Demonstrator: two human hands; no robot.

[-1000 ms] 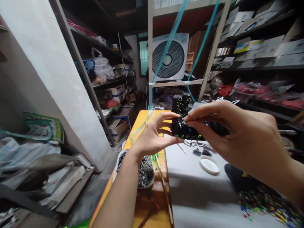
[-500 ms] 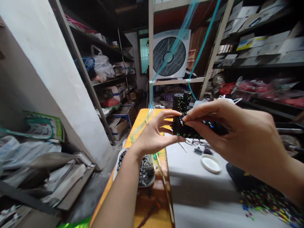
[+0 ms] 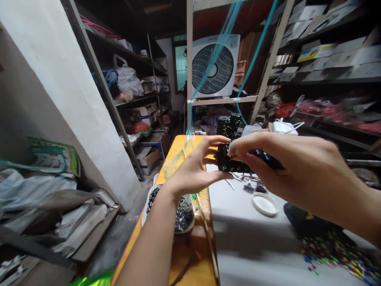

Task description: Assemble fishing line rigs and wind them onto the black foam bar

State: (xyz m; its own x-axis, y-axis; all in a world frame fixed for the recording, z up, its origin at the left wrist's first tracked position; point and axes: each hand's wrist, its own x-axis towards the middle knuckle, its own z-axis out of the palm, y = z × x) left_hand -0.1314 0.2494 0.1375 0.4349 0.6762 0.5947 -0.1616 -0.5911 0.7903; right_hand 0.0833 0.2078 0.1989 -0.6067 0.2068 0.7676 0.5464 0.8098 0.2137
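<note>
Nearest, a scatter of small multicoloured plastic pieces (image 3: 336,254) lay at the right edge of the pale grey desk (image 3: 247,242). To the left, a white oval dish of tiny dark parts (image 3: 182,212) sat on the orange strip of the desk, and a round white plastic lid (image 3: 264,203) lay well apart from it. Above these, off the desk, a black cylindrical stack with green flecks (image 3: 230,162) was held between both hands. The left hand (image 3: 190,171) pinched its left end with thumb and fingers, and the right hand (image 3: 297,167) was clenched around the rest, thumb on top. Beyond stood two upright stacks of black discs (image 3: 228,125), then a white box fan (image 3: 216,65) crossed by hanging teal strands (image 3: 222,39).
</note>
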